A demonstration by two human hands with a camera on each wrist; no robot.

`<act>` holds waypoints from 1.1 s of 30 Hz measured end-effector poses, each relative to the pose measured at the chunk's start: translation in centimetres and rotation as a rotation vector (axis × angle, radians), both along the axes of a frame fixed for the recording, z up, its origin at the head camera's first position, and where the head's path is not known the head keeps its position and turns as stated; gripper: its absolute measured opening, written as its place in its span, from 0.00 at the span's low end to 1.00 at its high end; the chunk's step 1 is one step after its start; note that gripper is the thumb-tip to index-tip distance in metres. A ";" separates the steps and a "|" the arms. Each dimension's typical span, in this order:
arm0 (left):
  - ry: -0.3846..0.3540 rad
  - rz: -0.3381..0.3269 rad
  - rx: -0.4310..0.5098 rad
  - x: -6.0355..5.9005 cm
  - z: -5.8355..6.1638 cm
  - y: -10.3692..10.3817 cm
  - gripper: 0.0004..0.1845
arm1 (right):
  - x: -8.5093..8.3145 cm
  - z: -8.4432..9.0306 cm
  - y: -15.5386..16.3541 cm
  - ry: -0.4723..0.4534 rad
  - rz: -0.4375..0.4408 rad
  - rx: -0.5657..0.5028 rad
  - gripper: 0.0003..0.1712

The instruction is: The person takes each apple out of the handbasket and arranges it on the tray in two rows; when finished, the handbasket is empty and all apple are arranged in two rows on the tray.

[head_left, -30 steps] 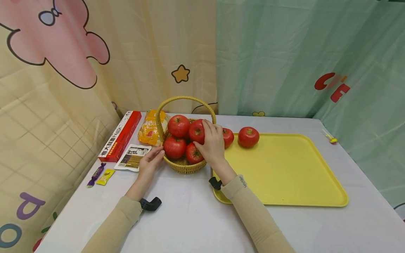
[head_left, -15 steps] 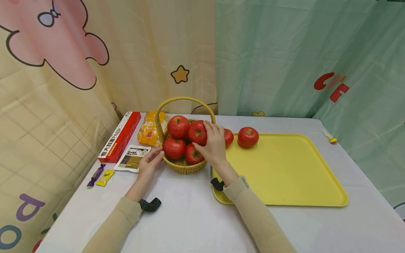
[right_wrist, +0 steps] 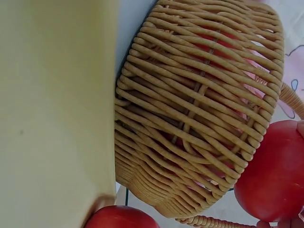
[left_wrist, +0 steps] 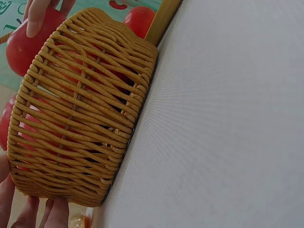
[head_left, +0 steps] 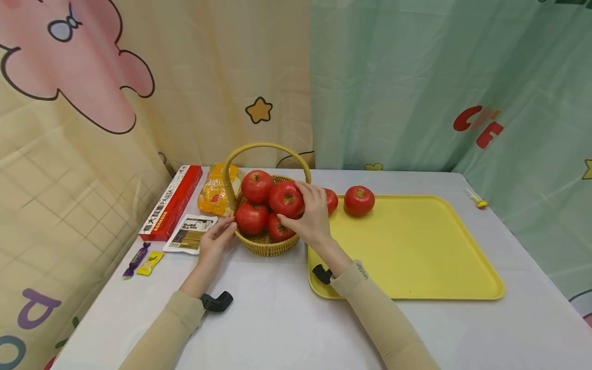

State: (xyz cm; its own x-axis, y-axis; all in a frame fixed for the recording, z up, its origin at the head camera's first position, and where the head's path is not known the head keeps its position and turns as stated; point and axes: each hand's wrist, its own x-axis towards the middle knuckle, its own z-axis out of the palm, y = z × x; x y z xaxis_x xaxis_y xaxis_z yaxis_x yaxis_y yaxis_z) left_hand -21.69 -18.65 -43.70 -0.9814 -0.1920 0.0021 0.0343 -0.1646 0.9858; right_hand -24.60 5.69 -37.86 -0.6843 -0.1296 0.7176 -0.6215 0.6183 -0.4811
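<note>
Resting against the basket [head_left: 263, 241] at its 9 o'clock side, the left hand [head_left: 214, 245] is kept relaxed, fingers touching the weave. At the basket's 2 o'clock, a tomato [head_left: 287, 199] is grasped by the right hand [head_left: 312, 218], lifted just above the others. A yellow tray [head_left: 416, 252] lies at 3 o'clock.

left arm: beige sleeve, reaches forward from lower left, black wrist mount on the forearm
left hand [head_left: 214, 240]: fingers nearly straight, relaxed, tips pressed flat against a side surface, nothing gripped; 3 fingertips [left_wrist: 53, 214] show in the left wrist view
right arm: beige sleeve, angles up from lower centre, black wrist mount under the wrist
right hand [head_left: 311, 216]: raised, fingers and thumb curled in a grip; 1 fingertip [left_wrist: 35, 24] shows in the left wrist view
</note>
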 end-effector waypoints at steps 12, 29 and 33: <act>-0.012 -0.003 0.014 0.0 -0.1 -0.1 0.26 | 0.9 0.2 1.8 -0.057 0.089 -0.037 0.43; 0.005 0.017 0.004 -0.2 -0.3 -0.1 0.23 | 0.3 1.2 14.6 -0.309 -0.028 -0.107 0.45; 0.005 0.016 0.003 -0.2 -0.3 -0.1 0.24 | -0.6 1.9 18.9 -0.427 -0.160 -0.136 0.47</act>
State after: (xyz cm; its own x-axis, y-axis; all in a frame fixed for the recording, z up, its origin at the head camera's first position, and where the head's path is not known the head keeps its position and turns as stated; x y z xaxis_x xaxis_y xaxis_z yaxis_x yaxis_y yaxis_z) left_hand -21.93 -18.70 -44.03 -0.9781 -0.2080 0.0063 0.0417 -0.1665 0.9852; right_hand -25.22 24.60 -35.99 -0.9256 0.0771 0.3705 -0.2523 0.6041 -0.7560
